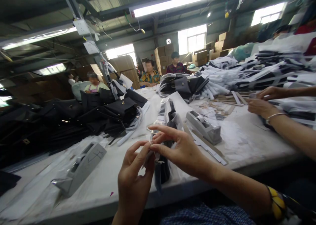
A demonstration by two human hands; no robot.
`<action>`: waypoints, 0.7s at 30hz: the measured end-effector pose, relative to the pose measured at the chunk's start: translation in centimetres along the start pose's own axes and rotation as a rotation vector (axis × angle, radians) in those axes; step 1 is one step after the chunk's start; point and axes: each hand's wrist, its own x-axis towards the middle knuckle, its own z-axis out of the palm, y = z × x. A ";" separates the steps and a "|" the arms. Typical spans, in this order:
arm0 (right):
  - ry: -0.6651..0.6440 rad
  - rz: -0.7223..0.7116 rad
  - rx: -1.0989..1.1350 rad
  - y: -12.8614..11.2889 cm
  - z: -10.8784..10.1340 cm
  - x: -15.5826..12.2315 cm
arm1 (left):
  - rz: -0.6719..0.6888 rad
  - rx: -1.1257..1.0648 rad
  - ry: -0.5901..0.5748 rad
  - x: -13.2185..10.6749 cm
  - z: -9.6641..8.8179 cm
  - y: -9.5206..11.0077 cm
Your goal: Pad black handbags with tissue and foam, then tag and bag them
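In front of me both hands meet over the table edge, fingertips pinched together. My left hand grips a thin white piece, perhaps paper or film, mostly hidden by the fingers. Thumb and fingers of my right hand close on the same piece from the other side. Directly beneath them lies a black strap, partly wrapped in clear plastic. A metal buckle shows just beyond my right fingers.
Grey tape dispensers stand left and right on the white table. Black bags pile up at the left, white-wrapped straps at the right. A co-worker's hands work at the right; other people sit across the table.
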 end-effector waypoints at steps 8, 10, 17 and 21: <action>0.010 -0.033 0.065 3.0 0.0 -0.5 | -0.472 -0.129 0.209 -3.2 0.5 0.6; -0.057 -0.150 -0.032 3.8 -0.2 -0.4 | -0.424 -0.070 0.227 -3.7 0.1 1.0; -0.122 -0.649 -0.769 5.4 -0.5 0.9 | 0.329 0.245 0.292 -6.5 -0.8 1.9; -0.187 -0.727 -0.623 5.7 -0.7 1.7 | 0.438 0.096 -0.027 -8.9 0.9 -0.3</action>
